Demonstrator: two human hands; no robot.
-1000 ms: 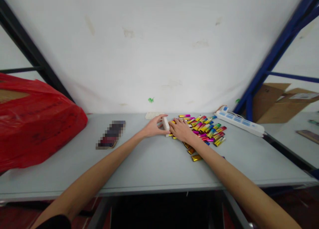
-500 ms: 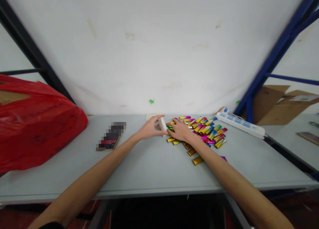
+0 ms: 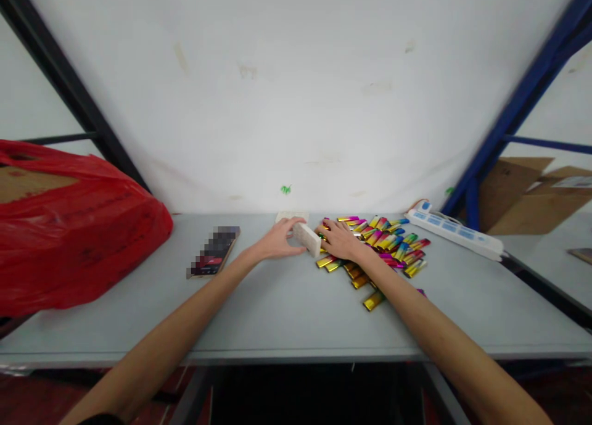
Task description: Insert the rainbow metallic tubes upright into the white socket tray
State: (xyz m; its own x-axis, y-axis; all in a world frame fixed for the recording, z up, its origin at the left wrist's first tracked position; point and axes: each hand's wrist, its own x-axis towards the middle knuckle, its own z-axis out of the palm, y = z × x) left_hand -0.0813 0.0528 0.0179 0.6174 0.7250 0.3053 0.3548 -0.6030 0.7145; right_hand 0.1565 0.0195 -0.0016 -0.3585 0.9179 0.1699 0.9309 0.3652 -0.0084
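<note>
My left hand [image 3: 276,242] is closed around a small white block [image 3: 309,238] at the back middle of the grey table [image 3: 277,308]. Right beside it my right hand [image 3: 341,240] lies palm down with fingers spread on the left edge of a pile of several shiny multicoloured foil-wrapped pieces [image 3: 393,243]. A few gold pieces [image 3: 374,300] lie loose by my right forearm. The fingertips of both hands almost touch at the white block.
A red plastic bag [image 3: 69,234] bulges at the left. A phone [image 3: 213,258] lies left of my hands. A white and blue power strip [image 3: 456,234] sits at the back right. Cardboard boxes [image 3: 531,197] stand behind the blue rack post. A white wall backs the table.
The white block has tilted from upright to leaning right in my left hand. My right hand stays on the pile. The view has shifted slightly.
</note>
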